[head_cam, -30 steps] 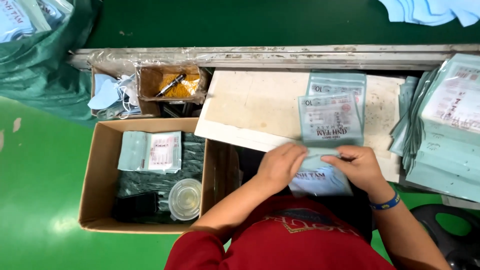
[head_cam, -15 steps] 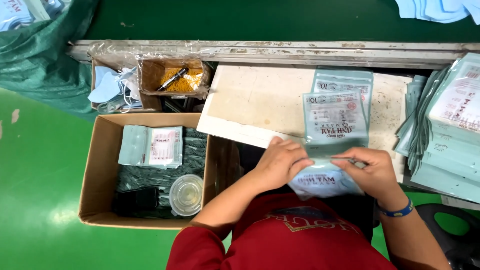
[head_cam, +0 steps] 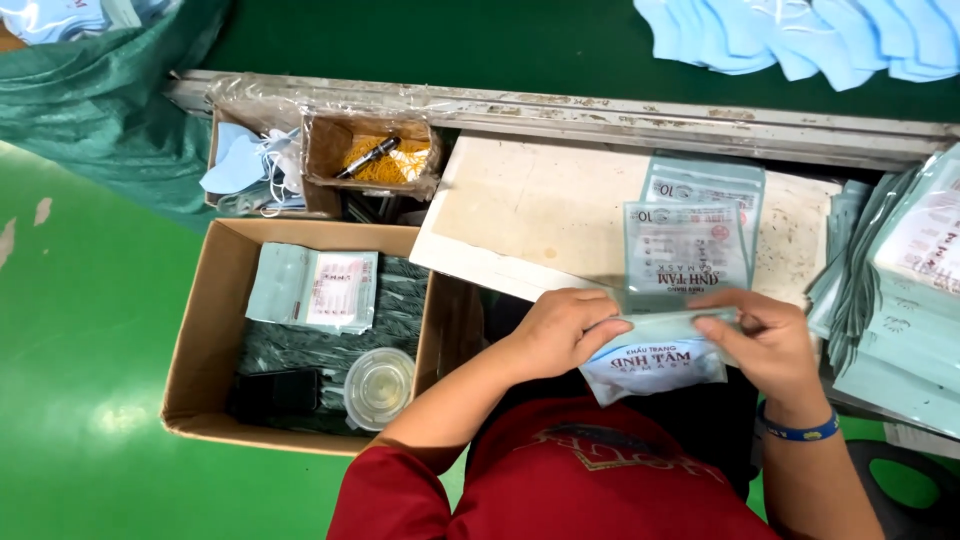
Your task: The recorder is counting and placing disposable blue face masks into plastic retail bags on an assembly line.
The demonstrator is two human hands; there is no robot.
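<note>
**Two hands gripping a filled mask pouch at the near edge of the tabletop**

Two bare hands meet low in the frame, right of centre, over a pale blue pouch (head_cam: 655,368) that bulges with its contents. The pouch lies with its long axis running left to right, its lower edge hanging toward the person's lap, just below the near edge of the pale tabletop (head_cam: 540,215). The left hand (head_cam: 560,330) closes over the pouch's upper left corner, fingers curled down across the top edge and knuckles raised. The right hand (head_cam: 765,340), with a blue wristband (head_cam: 797,432) on its wrist, pinches the upper right corner, fingers pointing left along the top edge. Both hands touch the pouch and are equally near it, one at each end; the forearms angle in from the lower edge of the frame.

Just above the hands, two flat printed pouches (head_cam: 690,235) lie overlapped on the tabletop. A stack of empty pouches (head_cam: 905,300) fills the right edge of the frame. At the left, an open cardboard box (head_cam: 195,330) holds a packed pouch (head_cam: 312,288), a round clear lid (head_cam: 378,385) and a dark object too dim to identify. Above it, a small tray (head_cam: 372,160) holds yellow bands and a pen. Loose blue masks (head_cam: 800,35) lie at the upper right.
</note>
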